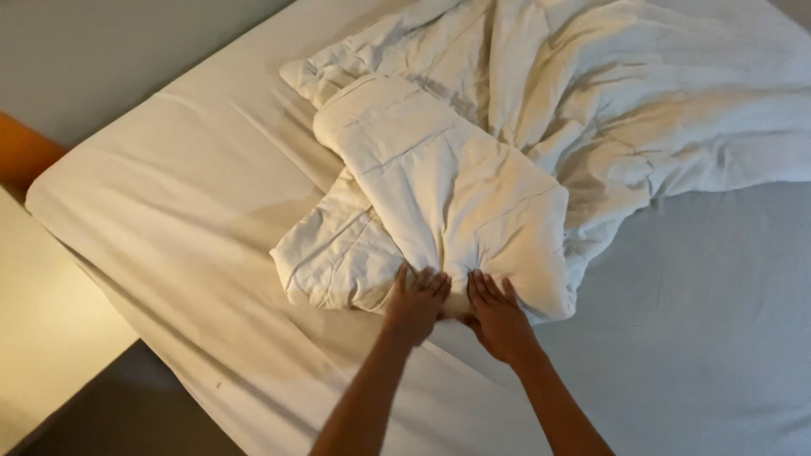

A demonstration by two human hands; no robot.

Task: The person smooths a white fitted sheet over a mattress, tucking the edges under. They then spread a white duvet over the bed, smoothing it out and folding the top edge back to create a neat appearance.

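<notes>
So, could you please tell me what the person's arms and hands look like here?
Both forearms are bare, with no sleeves in view. The left hand and right hand wear no gloves, and no rings, watch or bracelets show. Fingers are slim, with short nails.

Bare sheet [169, 194] open left of hands, crumpled duvet [524, 127] blocking ahead, right side seemingly free

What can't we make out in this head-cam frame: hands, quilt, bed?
Head view only:
- Palms of left hand and right hand: face down on the quilt, so grip is unclear.
- Quilt's far part: cut off by the top and right edges.
- Sheet under the quilt: covered.
- Elbows: below the bottom edge.
</notes>
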